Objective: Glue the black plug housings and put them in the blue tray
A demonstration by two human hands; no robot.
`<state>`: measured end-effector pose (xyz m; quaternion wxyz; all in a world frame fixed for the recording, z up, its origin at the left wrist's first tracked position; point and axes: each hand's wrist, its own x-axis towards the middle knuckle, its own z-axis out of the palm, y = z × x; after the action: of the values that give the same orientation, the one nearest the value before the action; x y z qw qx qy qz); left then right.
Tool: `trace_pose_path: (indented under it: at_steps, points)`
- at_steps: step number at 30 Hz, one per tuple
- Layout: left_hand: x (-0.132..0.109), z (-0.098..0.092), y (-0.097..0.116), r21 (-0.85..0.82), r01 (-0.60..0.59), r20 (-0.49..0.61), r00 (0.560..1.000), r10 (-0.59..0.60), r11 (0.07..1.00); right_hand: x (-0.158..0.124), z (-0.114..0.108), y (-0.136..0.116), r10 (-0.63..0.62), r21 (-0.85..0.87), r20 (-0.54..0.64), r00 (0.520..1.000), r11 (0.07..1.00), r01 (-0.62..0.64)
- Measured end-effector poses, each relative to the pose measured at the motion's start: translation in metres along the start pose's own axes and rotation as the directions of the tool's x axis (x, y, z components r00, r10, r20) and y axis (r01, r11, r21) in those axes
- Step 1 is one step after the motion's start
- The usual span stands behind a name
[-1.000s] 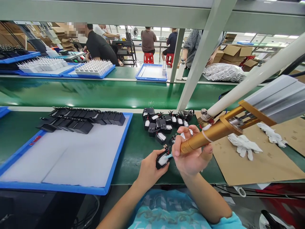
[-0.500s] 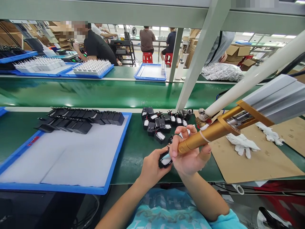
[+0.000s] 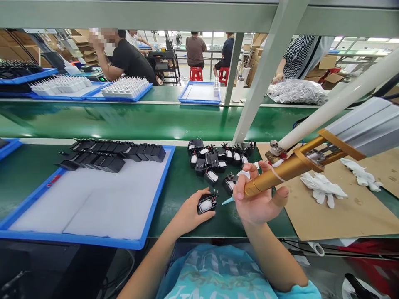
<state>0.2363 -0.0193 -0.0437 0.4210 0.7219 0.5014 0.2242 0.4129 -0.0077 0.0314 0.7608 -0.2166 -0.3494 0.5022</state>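
My left hand grips a small open black case by its sides, low over the green bench. A white block and thin red and black wires show inside the case. My right hand is wrapped around the lower end of a gold dispensing gun, some of its fingers raised. The gun's pale blue nozzle points down to the left, a short gap from the case. Just beyond my hands lies a group of similar black cases with white blocks and wires; my right hand partly hides one.
To the left, a blue-rimmed tray carries rows of black cases. White gloves lie on cardboard at right. A slanting metal post and white tube cross the right side. Co-workers sit beyond the green belt.
My left hand has moved left with the case, away from the nozzle. My right hand and the gun have shifted slightly right, so the blue nozzle now shows in full.
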Motion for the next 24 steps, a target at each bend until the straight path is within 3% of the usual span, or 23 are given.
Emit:
trace_pose_path:
  at_steps: [3,9,15,24]
  points:
    - [0.010,-0.007,0.004,-0.066,0.040,0.075,0.997,-0.035,0.997,0.000,-0.006,-0.003,-0.006,-0.002,-0.012,1.000,1.000,0.006]
    - [0.028,-0.002,0.010,-0.170,0.002,0.104,0.994,0.016,0.985,0.002,-0.014,-0.006,-0.030,0.003,-0.013,0.999,1.000,0.030]
    - [0.029,0.010,0.005,-0.098,-0.166,-0.128,0.980,0.153,0.981,0.003,-0.021,-0.005,-0.022,0.029,0.004,1.000,0.999,0.022]
    - [0.030,0.020,-0.008,0.046,-0.238,-0.337,0.911,0.240,0.970,0.003,-0.032,-0.006,-0.011,0.024,0.013,1.000,1.000,0.011]
